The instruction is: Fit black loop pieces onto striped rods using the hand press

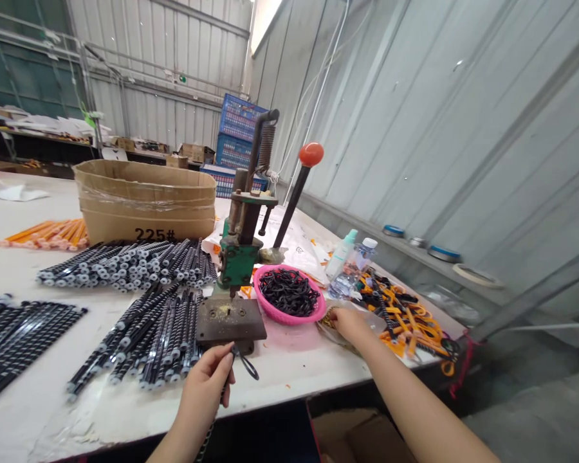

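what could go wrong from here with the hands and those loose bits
The right hand might scatter the small gold-coloured pieces at its fingertips. The black loop, pinched by the left hand, could slip free. The loosely piled rods beside the press might roll if nudged.

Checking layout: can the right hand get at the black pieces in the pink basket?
Probably yes: the right hand is beside the pink basket, whose open top leaves the black pieces uncovered.
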The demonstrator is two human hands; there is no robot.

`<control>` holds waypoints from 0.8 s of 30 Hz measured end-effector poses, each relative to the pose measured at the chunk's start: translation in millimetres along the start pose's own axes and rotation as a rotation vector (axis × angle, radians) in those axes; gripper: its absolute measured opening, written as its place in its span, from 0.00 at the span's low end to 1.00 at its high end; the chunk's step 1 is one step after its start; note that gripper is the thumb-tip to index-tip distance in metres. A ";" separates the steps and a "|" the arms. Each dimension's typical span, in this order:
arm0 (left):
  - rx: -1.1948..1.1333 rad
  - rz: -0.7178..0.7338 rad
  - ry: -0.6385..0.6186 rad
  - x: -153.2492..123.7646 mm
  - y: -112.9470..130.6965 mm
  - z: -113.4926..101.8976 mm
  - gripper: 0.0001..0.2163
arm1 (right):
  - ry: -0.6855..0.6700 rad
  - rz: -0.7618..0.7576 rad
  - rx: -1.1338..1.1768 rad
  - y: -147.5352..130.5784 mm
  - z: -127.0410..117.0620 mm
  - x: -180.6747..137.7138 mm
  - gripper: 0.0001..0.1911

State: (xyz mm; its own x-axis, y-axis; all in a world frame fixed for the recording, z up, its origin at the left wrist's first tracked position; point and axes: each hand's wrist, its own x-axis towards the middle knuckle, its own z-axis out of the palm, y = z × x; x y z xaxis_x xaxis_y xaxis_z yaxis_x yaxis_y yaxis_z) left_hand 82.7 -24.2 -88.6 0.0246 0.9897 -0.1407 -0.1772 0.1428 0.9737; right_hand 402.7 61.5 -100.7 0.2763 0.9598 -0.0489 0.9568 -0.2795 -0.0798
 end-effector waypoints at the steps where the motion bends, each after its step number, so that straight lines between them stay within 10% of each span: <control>1: 0.004 0.000 -0.002 0.2 0.1 -0.3 0.15 | -0.007 -0.002 0.001 1.0 -3.5 -1.7 0.09; 11: 0.071 0.041 0.025 0.7 -3.8 2.8 0.14 | 0.081 -0.191 0.344 -42.3 -44.1 -59.6 0.10; 17: 0.197 0.101 0.038 -3.3 -7.4 8.7 0.14 | 0.216 -0.584 1.068 -142.4 -26.4 -132.6 0.01; 24: 0.417 0.254 0.050 -9.7 -4.4 1.4 0.11 | 0.305 -0.569 1.162 -171.9 -6.9 -144.9 0.04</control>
State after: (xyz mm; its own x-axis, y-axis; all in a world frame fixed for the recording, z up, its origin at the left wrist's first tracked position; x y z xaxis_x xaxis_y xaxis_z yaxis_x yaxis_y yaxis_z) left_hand 84.6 -34.5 -91.2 -0.0176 0.9936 0.1118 0.2379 -0.1045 0.9657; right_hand 198.9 -29.4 -73.0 0.0213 0.8735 0.4863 0.3546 0.4482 -0.8206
